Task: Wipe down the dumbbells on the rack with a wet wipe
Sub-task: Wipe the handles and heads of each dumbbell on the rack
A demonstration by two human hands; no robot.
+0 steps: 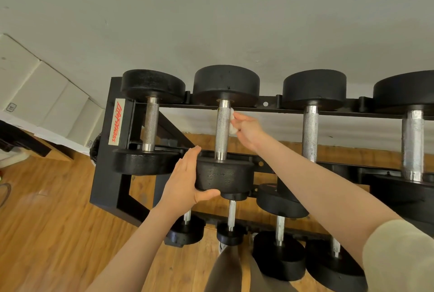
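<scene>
1. Dumbbells sit in a row on the top tier of the black rack (103, 151); in my one head view, the dumbbell being cleaned (223, 127) is second from the rack's labelled end post, lying across both rails with its knurled handle bridging the gap.
2. My right hand (246, 128) pinches a bunched white wet wipe (232, 121) and presses it against the side of that handle, just below the far weight head. I judge the wipe is wadded so the fingers can push it into the knurling.
3. My left hand (185, 182) cups the near weight head (224, 178), fingers straight along its side and thumb hooked beneath. That hold probably keeps the dumbbell from rolling on the rails while the handle is rubbed.
4. The rack is the only holder in sight: its top tier carries four dumbbells that I can see, the one nearest the end post (150, 122), the one in hand, and two beyond it. Lower tiers hold smaller dumbbells (231, 223), partly hidden by my arms.
5. Pale boxes (44, 94) are stacked against the wall beyond the end post; I cannot tell what they hold.
</scene>
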